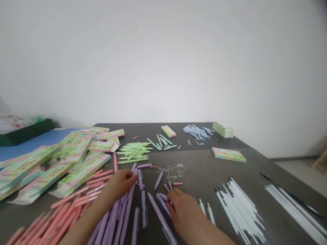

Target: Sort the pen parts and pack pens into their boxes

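My left hand [125, 182] is closed, its fingertips over the upper end of a pile of purple pen barrels [125, 217]. What it pinches, if anything, is hidden. Curled with the thumb against the fingers, my right hand [180, 206] is just right of several loose purple pen parts. Small purple pieces [167, 187] show at its fingertips, but I cannot make out what lies inside the grip. Between the hands lie a capped purple pen [160, 217] and a purple cone-shaped part [158, 181]. Tiny clear plastic pieces [173, 172] are scattered beyond them.
Pink pen barrels [61, 217] and printed cartons [84, 170] crowd the left. Light green pieces [135, 152] and blue ones [198, 131] lie farther back. White refills [240, 211] spread at right. Stacked cartons [222, 129] stand near the far right edge of the dark table [194, 156].
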The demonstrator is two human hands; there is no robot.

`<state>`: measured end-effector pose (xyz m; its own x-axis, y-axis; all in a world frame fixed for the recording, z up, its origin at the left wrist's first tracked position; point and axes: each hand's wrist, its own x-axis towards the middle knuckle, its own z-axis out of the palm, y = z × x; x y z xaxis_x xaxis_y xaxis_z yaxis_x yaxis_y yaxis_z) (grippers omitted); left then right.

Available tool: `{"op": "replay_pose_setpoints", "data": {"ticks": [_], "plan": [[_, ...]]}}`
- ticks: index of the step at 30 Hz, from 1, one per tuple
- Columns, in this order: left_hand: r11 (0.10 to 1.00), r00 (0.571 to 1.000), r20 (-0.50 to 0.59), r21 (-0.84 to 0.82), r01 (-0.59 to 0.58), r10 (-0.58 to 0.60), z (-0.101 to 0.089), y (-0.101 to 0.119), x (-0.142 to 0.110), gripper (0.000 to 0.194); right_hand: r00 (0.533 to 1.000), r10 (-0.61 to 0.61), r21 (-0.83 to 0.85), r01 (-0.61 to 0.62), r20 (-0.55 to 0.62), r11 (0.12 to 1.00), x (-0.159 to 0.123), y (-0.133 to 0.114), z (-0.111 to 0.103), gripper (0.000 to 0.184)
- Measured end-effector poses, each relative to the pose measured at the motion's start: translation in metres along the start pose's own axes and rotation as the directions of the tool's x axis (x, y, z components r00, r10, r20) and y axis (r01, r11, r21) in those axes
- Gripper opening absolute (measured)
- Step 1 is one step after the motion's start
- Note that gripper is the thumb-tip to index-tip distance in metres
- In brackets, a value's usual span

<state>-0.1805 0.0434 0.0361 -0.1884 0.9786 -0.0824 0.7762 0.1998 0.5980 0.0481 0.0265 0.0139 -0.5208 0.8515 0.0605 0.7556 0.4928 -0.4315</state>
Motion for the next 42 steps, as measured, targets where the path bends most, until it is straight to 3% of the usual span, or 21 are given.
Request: {"op": "replay_pose_setpoints", "data": {"ticks": [4, 6, 9, 12, 15, 19, 23, 26, 29, 32, 36, 39, 42], "plan": [[0.928, 0.987, 0.145, -0.372, -0.006, 0.065, 0.002, 0.012, -0.013, 0.032, 0.998, 0.01, 0.015, -0.009, -0.054, 1.0, 0.001, 0.001, -0.002, 0.021], [0.762, 0.969, 0.212, -0.646, 0.04, 0.129, 0.002, 0.016, -0.019, 0.024, 0.998, 0.015, 0.016, -0.014, -0.066, 1.0, 0.002, 0.003, -0.005, 0.023], [0.405, 0.928, 0.291, -0.897, 0.18, 0.232, 0.001, 0.021, -0.024, 0.023, 0.996, 0.018, 0.014, -0.016, -0.085, 1.0, 0.003, 0.004, -0.009, 0.025], [0.293, 0.908, 0.318, -0.926, 0.236, 0.271, 0.001, 0.025, -0.027, 0.026, 0.994, -0.002, 0.054, 0.008, -0.11, 0.999, 0.002, 0.002, -0.01, 0.023], [0.269, 0.913, 0.269, -0.945, 0.188, 0.308, 0.002, 0.027, -0.029, 0.023, 0.992, -0.041, 0.078, 0.051, -0.121, 0.996, -0.001, -0.002, -0.01, 0.022], [0.269, 0.927, 0.101, -0.963, 0.0, 0.361, 0.004, 0.026, -0.031, 0.023, 0.985, -0.16, 0.071, 0.165, -0.063, 0.984, -0.006, -0.008, -0.008, 0.019], [0.363, 0.939, -0.075, -0.91, -0.202, 0.334, 0.004, 0.026, -0.034, 0.013, 0.961, -0.268, 0.044, 0.266, 0.072, 0.963, -0.009, -0.014, -0.003, 0.019], [0.48, 0.929, -0.151, -0.821, -0.309, 0.339, 0.001, 0.03, -0.039, 0.01, 0.974, -0.167, 0.001, 0.168, 0.152, 0.986, -0.009, -0.018, -0.004, 0.023], [0.497, 0.919, -0.174, -0.797, -0.343, 0.355, -0.001, 0.032, -0.042, 0.011, 0.982, 0.002, -0.051, 0.007, 0.186, 0.999, -0.007, -0.02, -0.012, 0.028], [0.355, 0.928, -0.135, -0.897, -0.263, 0.346, -0.003, 0.033, -0.043, 0.013, 0.957, 0.113, -0.127, -0.081, 0.269, 0.989, -0.006, -0.022, -0.016, 0.035], [0.092, 0.947, 0.092, -0.994, 0.067, 0.306, -0.005, 0.033, -0.043, 0.013, 0.932, 0.099, -0.195, -0.031, 0.348, 0.98, -0.005, -0.023, -0.01, 0.033], [-0.035, 0.916, 0.183, -0.977, 0.209, 0.356, -0.005, 0.034, -0.043, 0.014, 0.929, 0.095, -0.226, -0.013, 0.358, 0.974, -0.005, -0.024, -0.003, 0.032], [-0.082, 0.873, 0.204, -0.96, 0.266, 0.443, -0.003, 0.034, -0.044, 0.016, 0.926, 0.084, -0.249, 0.012, 0.369, 0.968, -0.004, -0.025, -0.001, 0.033]]}}
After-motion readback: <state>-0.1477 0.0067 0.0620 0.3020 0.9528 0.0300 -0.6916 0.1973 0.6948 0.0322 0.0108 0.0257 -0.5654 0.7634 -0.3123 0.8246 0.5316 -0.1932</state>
